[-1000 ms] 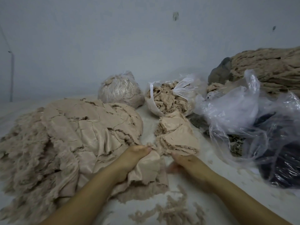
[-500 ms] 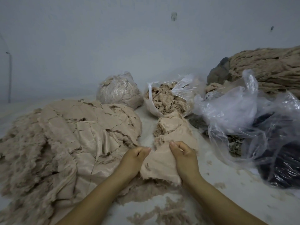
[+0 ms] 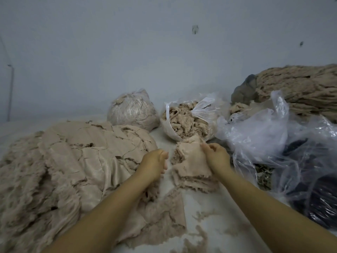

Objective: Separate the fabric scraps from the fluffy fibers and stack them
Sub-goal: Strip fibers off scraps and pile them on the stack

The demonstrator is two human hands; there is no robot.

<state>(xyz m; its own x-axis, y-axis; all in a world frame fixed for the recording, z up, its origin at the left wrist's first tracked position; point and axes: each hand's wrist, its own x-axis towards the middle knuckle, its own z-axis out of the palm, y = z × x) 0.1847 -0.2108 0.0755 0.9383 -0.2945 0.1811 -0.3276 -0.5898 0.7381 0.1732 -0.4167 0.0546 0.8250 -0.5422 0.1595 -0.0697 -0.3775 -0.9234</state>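
A large heap of beige fabric scraps (image 3: 82, 157) edged with fluffy fibers (image 3: 21, 189) covers the left of the white surface. A small stack of separated scraps (image 3: 189, 170) lies at centre. My right hand (image 3: 217, 156) pinches the far right corner of the top scrap (image 3: 191, 152), which lies spread on that stack. My left hand (image 3: 155, 165) hovers between the heap and the stack with its fingers loosely curled and nothing visible in them. Both forearms reach in from the bottom edge.
An open plastic bag of fluff (image 3: 184, 121) stands just behind the stack, with a tied bag (image 3: 131, 110) to its left. Crumpled clear plastic (image 3: 255, 136), a dark bag (image 3: 319, 198) and a rope-like beige bundle (image 3: 300, 88) crowd the right. Loose fiber tufts (image 3: 200, 214) lie in front.
Both hands carried a scrap from the near edge of the heap forward onto the small stack. My left hand has let go of it; my right hand still holds its corner.
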